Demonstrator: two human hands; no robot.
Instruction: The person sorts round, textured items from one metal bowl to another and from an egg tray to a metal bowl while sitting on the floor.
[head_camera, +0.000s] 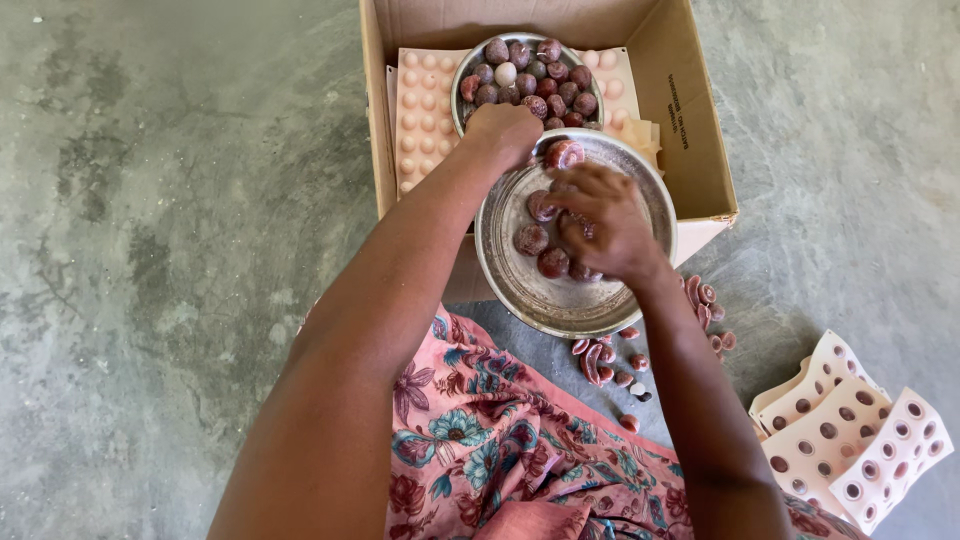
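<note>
A wide steel plate (520, 285) rests on the front edge of a cardboard box and holds a few dark red round balls (531, 239). My right hand (605, 225) is over the plate, fingers curled around one ball. My left hand (505, 133) is closed at the plate's far rim, between the plate and a steel bowl (462, 72) full of several dark red balls, one of them pale. What my left hand holds is hidden.
The cardboard box (700, 130) also holds pale pink moulds with round bumps (425, 115). Red shell halves (600, 360) lie scattered on the concrete floor. Pink mould trays with holes (850, 440) lie at the lower right. A floral pink cloth (500, 440) covers my lap.
</note>
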